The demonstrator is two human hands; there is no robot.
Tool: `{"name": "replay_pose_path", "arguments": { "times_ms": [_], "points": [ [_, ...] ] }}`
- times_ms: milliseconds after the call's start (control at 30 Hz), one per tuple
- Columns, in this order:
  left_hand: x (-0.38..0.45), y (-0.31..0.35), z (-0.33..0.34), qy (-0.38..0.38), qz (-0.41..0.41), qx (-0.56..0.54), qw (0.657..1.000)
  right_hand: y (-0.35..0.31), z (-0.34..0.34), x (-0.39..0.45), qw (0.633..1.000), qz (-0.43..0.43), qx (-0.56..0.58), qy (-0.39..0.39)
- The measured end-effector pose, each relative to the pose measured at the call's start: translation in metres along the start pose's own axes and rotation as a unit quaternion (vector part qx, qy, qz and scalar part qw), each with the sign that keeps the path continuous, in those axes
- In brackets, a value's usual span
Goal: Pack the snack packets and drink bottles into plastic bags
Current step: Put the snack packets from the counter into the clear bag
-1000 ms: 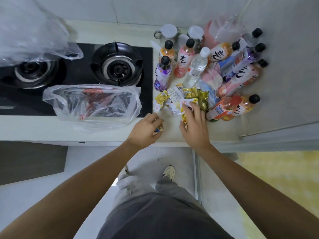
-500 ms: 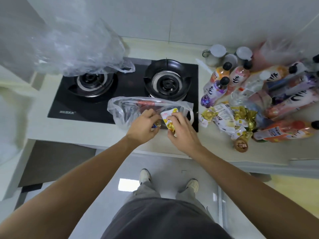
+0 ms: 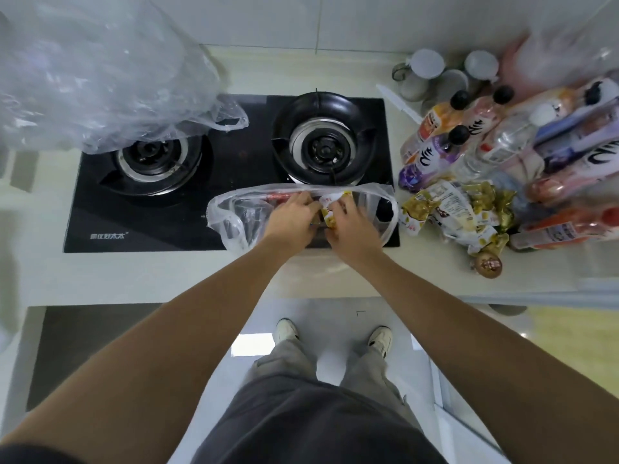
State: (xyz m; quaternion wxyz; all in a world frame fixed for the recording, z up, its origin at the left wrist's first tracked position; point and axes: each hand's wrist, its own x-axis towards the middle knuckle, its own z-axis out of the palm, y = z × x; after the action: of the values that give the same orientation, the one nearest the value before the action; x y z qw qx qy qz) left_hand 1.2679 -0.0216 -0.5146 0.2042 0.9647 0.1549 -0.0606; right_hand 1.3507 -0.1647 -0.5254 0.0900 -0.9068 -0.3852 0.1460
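A clear plastic bag (image 3: pixel 231 226) lies open on the front of the black stove, with red packets showing through it. Both my hands are inside its mouth. My right hand (image 3: pixel 351 226) pinches a yellow and white snack packet (image 3: pixel 330 209). My left hand (image 3: pixel 294 219) has curled fingers around a small item that is mostly hidden. A heap of gold and white snack packets (image 3: pixel 455 212) lies on the counter to the right. Behind it stand and lie several drink bottles (image 3: pixel 435 152) with black caps.
The two-burner gas stove (image 3: pixel 207 162) fills the counter's middle. A big crumpled clear bag (image 3: pixel 93 85) covers the left burner's back. White lidded jars (image 3: pixel 425 68) stand at the back right. A round gold sweet (image 3: pixel 489 264) sits near the counter's front edge.
Both hands moved left from the snack heap, carrying a packet each, and have gone deeper into the bag's mouth. The camera turned left.
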Motion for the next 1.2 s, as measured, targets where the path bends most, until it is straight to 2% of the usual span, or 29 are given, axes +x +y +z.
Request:
{"name": "replay_pose_path", "arguments": {
  "times_ms": [133,333,700,800,967,1200],
  "points": [
    [-0.001,0.000,0.001,0.002,0.003,0.015,1.000,0.003,0.001,-0.006,1.000,-0.007,0.000,-0.002],
    [-0.018,0.014,-0.011,0.036,0.007,0.003,0.999,0.002,-0.019,-0.025,0.998,-0.047,0.006,0.047],
    [-0.027,0.106,-0.008,0.094,0.044,0.003,0.995,0.057,-0.069,-0.085,0.988,-0.053,0.038,0.137],
    [-0.018,0.136,-0.001,0.110,0.077,0.005,0.991,0.090,-0.079,-0.104,0.987,-0.027,0.028,0.156],
    [-0.001,0.193,0.018,0.084,0.118,0.005,0.989,0.153,-0.086,-0.134,0.988,0.036,0.014,0.150],
    [0.032,0.255,0.056,0.037,0.107,0.011,0.993,0.235,-0.079,-0.158,0.990,0.105,0.014,0.092]
  ]
}}
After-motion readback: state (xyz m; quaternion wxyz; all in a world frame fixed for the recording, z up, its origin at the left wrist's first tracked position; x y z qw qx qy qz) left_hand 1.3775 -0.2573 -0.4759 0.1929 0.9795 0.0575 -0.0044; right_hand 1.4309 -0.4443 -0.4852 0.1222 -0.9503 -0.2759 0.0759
